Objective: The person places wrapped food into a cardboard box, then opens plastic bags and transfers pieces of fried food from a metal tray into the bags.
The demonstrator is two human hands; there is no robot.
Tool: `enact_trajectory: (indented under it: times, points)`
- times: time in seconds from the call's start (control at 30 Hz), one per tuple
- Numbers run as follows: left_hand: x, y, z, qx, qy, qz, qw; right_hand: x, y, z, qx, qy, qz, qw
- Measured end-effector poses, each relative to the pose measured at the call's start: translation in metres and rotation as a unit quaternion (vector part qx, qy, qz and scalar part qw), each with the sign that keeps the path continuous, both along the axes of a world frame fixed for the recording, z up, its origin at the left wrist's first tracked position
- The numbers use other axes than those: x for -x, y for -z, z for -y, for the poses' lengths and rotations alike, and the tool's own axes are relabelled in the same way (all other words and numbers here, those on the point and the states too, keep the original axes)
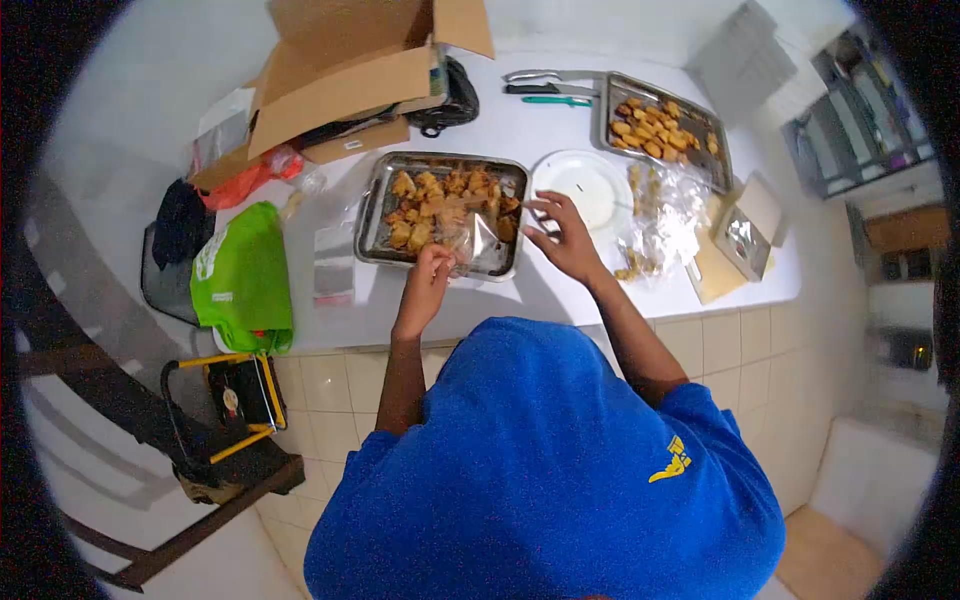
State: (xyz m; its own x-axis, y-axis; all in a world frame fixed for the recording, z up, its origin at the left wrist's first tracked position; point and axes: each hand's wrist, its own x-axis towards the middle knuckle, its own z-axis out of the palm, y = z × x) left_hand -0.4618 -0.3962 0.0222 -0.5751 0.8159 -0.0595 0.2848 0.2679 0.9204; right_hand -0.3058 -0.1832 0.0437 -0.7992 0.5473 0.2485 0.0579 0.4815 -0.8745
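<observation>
My left hand (430, 280) pinches the edge of a clear plastic bag (478, 245) over the near side of a metal tray. Browned food pieces (425, 205) fill much of that tray (368, 225). At the tray's right edge is my right hand (565, 235), its fingers apart and nothing visible between them. A white plate (600, 190) lies just beyond it. Flat clear bags (334, 265) are left of the tray.
A cardboard box (340, 95) and a green bag (240, 280) are at the left. Knives (555, 89) lie at the back beside a second food tray (665, 130). Filled clear bags (665, 220) and a small open box (745, 240) are at the right.
</observation>
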Motion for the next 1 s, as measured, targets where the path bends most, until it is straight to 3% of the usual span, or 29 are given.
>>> enact_trajectory:
  times: [0.03,0.13,0.27,0.37,0.43,0.47,0.57,0.67,0.77,0.87,0.97,1.0]
  points:
    - [-0.006,-0.004,-0.001,-0.003,0.01,-0.014,1.0,0.005,0.001,-0.003,-0.027,-0.003,-0.017,0.999]
    - [-0.019,-0.014,-0.002,0.013,0.028,-0.064,0.997,0.013,-0.011,0.001,0.081,0.001,-0.039,0.996]
    - [-0.028,-0.024,0.002,0.022,0.035,-0.091,0.995,0.01,-0.03,0.007,0.176,-0.013,0.1,0.979]
    - [-0.031,-0.022,0.008,0.028,0.03,-0.081,0.996,0.007,-0.026,0.008,0.083,-0.052,0.149,0.984]
    - [-0.033,-0.018,0.01,0.0,0.029,-0.084,0.996,0.005,-0.008,0.008,0.083,-0.066,0.14,0.984]
    - [-0.034,-0.018,0.011,0.032,0.019,-0.034,0.999,0.003,-0.001,0.008,0.088,-0.065,0.159,0.981]
    - [-0.022,0.023,0.022,-0.058,0.019,0.026,0.998,-0.001,0.003,0.007,0.107,-0.04,0.136,0.984]
    - [-0.021,0.031,0.03,-0.063,-0.076,0.175,0.98,0.003,0.003,0.008,0.159,0.0,0.079,0.984]
    - [-0.018,0.041,0.032,-0.104,-0.157,0.322,0.928,0.014,0.005,0.014,0.174,-0.002,0.042,0.984]
    - [-0.015,0.076,0.032,-0.333,-0.189,0.536,0.753,0.028,-0.019,0.03,0.233,-0.043,0.014,0.972]
    - [-0.018,0.072,0.019,-0.406,-0.143,0.613,0.662,0.05,-0.012,0.042,0.325,-0.073,-0.026,0.942]
    - [-0.022,0.07,0.015,-0.411,-0.109,0.602,0.676,0.058,-0.01,0.042,0.272,-0.077,0.017,0.959]
